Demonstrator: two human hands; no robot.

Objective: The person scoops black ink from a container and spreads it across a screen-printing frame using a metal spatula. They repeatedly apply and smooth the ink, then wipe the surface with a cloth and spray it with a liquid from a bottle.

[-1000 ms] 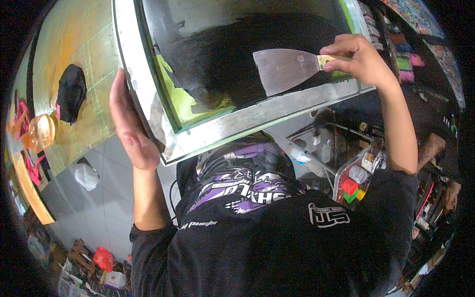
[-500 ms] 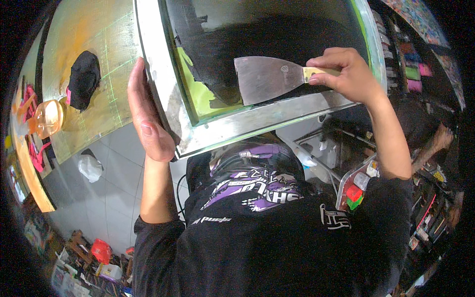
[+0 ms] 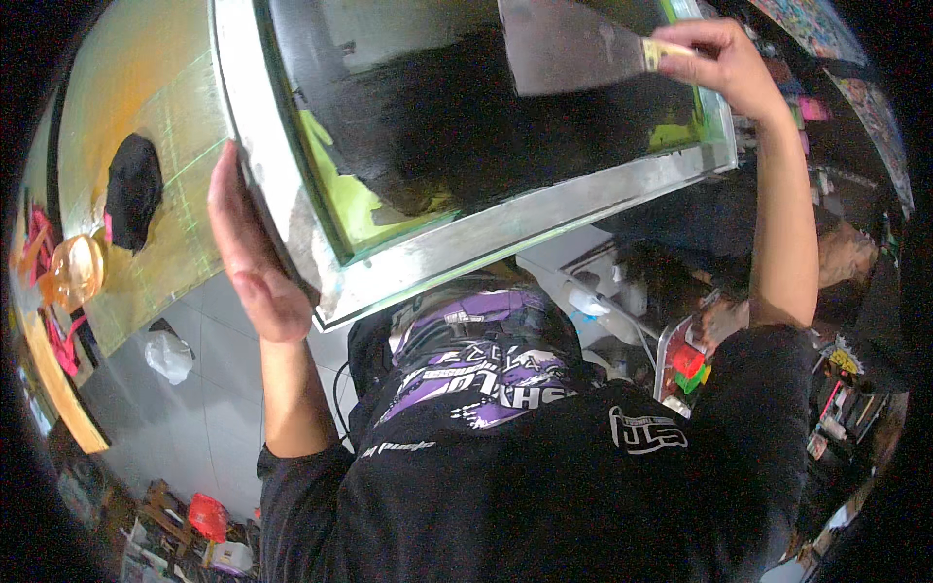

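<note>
My left hand holds the left side of a silver-edged screen printing frame, its fingers stretched along the outer edge near the lower left corner. The frame is tilted in front of me. Black ink covers most of its mesh, with yellow-green mesh showing at the lower left corner and along the right side. Between the thumb and fingers of my right hand is the pale handle of a scraper. Its wide metal blade lies over the inked mesh, the top cut off by the picture's edge.
A yellowish board with green grid lines stands at left, bearing a black cloth-like lump. Near it is an orange translucent container. A white crumpled bag lies on the tiled floor. Cluttered shelves fill the right side.
My right hand has moved the scraper up and to the right across the mesh, away from the lower rim. The frame sits farther left in view, with my left hand still on it.
</note>
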